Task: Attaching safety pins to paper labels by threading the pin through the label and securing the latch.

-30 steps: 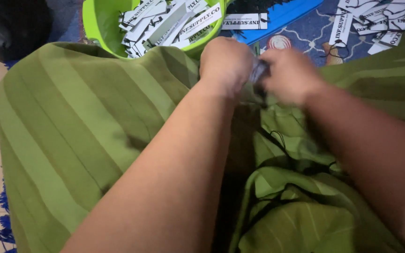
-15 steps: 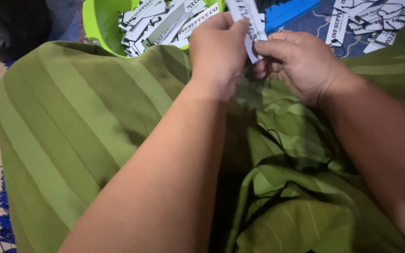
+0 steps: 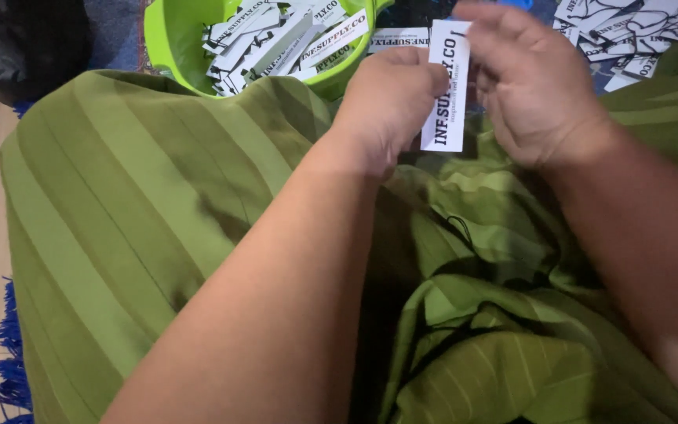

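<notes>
A wide green striped cloth (image 3: 143,228) is lying draped across the whole lower view, bunching into folds on the right side. Behind it, a lime green plastic tub (image 3: 173,39) is sitting at the top, holding a heap of white paper tags (image 3: 284,39); more loose tags (image 3: 629,35) are lying scattered at the top right. The left hand (image 3: 390,98) and the right hand (image 3: 531,86) are meeting above the cloth, both pinching a white rectangular tag (image 3: 446,86) that is standing upright between them, fingers closed on its edges. A thin black thread (image 3: 464,232) is trailing over the folds just below the hands
</notes>
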